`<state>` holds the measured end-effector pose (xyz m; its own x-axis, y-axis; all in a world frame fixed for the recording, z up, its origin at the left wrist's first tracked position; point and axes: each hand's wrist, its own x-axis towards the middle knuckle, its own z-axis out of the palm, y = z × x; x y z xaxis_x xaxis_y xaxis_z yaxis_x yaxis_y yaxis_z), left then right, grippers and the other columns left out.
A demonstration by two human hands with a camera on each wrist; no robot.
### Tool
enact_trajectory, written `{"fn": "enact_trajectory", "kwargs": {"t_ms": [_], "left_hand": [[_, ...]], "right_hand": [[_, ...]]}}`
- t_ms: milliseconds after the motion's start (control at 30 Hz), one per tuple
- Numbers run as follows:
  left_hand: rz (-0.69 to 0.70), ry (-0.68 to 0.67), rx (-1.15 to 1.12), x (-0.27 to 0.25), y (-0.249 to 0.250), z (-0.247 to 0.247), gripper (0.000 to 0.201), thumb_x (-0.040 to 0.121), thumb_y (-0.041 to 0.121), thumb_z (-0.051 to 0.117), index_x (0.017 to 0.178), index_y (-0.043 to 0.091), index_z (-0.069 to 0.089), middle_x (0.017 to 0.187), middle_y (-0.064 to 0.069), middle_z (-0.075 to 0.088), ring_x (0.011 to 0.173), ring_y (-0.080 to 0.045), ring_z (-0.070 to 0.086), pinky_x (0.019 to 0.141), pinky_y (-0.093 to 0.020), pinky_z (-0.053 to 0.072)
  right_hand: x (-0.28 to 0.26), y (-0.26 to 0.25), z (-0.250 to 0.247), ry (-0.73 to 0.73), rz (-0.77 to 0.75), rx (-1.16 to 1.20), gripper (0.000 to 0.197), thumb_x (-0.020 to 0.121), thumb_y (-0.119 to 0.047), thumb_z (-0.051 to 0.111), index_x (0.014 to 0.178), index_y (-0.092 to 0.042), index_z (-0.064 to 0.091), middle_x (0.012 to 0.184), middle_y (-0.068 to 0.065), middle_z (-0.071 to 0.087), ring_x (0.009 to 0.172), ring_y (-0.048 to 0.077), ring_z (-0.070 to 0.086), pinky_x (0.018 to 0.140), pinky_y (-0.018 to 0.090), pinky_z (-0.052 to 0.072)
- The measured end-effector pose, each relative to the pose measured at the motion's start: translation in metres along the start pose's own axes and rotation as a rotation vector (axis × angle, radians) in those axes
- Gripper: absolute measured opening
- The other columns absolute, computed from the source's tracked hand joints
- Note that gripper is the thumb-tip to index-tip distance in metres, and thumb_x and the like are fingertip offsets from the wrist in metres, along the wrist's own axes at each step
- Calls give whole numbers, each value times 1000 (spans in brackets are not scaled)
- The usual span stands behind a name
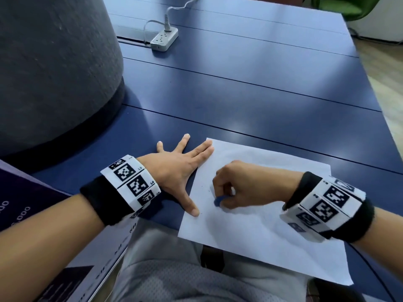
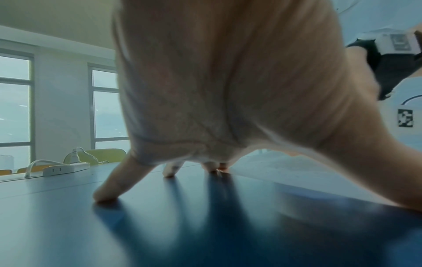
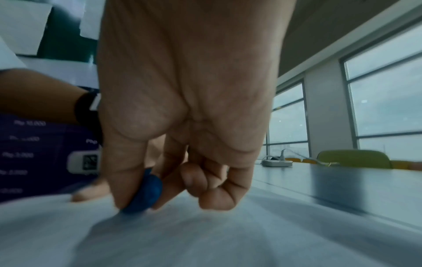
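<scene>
Grey, a fabric-covered rounded bulk (image 1: pixel 54 73) stands at the far left of the blue counter (image 1: pixel 272 94). Beside it the left hand (image 1: pixel 174 168) lies flat, fingers straight and spread, with its thumb pressing the white paper sheet (image 1: pixel 261 236) at its left edge. On the sheet, the right hand (image 1: pixel 244 184) pinches a small blue piece (image 1: pixel 218 202) against the paper.

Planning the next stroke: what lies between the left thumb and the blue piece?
Only bare white paper separates left hand from blue piece, per head view.
</scene>
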<state>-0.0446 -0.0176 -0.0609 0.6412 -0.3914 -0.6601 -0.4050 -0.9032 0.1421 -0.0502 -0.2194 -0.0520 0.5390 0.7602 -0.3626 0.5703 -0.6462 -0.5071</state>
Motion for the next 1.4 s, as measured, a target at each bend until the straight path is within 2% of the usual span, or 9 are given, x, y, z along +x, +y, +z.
{"fn": "enact_trajectory", "kwargs": {"t_ms": [100,267,400,567,733,900,1100,1267,1400], "left_hand": [[8,5,-28,0,-1,1,151,46,81,75,145,40,-32,141,36,-43,139,-22,-40,100,-81,-4],[7,8,-31,-2,-1,1,150,46,81,75,145,41,-31,141,37,-42,139,-22,-39,100,-81,-5],[12,20,-38,-2,-1,1,149,46,81,75,145,43,-30,140,39,-41,139,-21,-39,100,-80,-6],[12,25,-45,-4,-1,2,149,46,81,75,145,44,-30,140,40,-40,139,-20,-38,102,-80,-6],[14,29,-55,-5,-1,1,149,46,81,76,145,45,-30,139,41,-41,139,-19,-38,102,-80,-6],[16,33,-35,-4,0,1,149,46,80,76,146,43,-29,140,40,-41,140,-21,-37,102,-79,-5],[12,37,-39,-5,1,1,149,47,79,77,147,42,-28,143,38,-38,141,-21,-37,102,-79,-6],[11,50,-42,-4,1,2,151,47,77,78,148,39,-27,146,36,-37,141,-24,-36,101,-79,-6],[12,59,-31,-3,0,2,149,48,78,77,148,39,-26,146,35,-37,142,-23,-35,101,-79,-5]], "right_hand": [[2,7,-3,136,37,-20,9,80,-24,68,77,-16,65,75,0,67,70,19,59,70,41,51],[-7,-5,8,8,1,-5,7,79,-23,70,76,-18,66,75,-4,66,69,14,58,68,36,52],[-5,1,4,162,58,-11,11,81,-25,68,74,-18,63,74,-2,65,69,17,57,70,39,51],[-15,-12,12,22,21,-4,6,79,-21,69,80,-16,67,78,-2,66,71,16,58,69,33,52],[-9,0,6,235,109,-43,13,84,-26,64,82,-13,66,79,-1,67,75,19,58,73,39,51],[-13,-11,12,70,21,-28,6,80,-22,68,82,-16,68,78,-1,66,71,16,57,69,35,52],[-4,-2,4,217,93,-60,12,82,-25,67,76,-15,63,75,-3,65,69,16,55,71,39,51],[-13,-18,11,-17,26,-43,7,80,-21,70,77,-16,66,75,-3,66,67,13,55,64,27,48],[7,3,-11,258,142,-61,14,81,-23,69,81,-9,69,73,-1,65,63,14,54,61,26,45]]}}
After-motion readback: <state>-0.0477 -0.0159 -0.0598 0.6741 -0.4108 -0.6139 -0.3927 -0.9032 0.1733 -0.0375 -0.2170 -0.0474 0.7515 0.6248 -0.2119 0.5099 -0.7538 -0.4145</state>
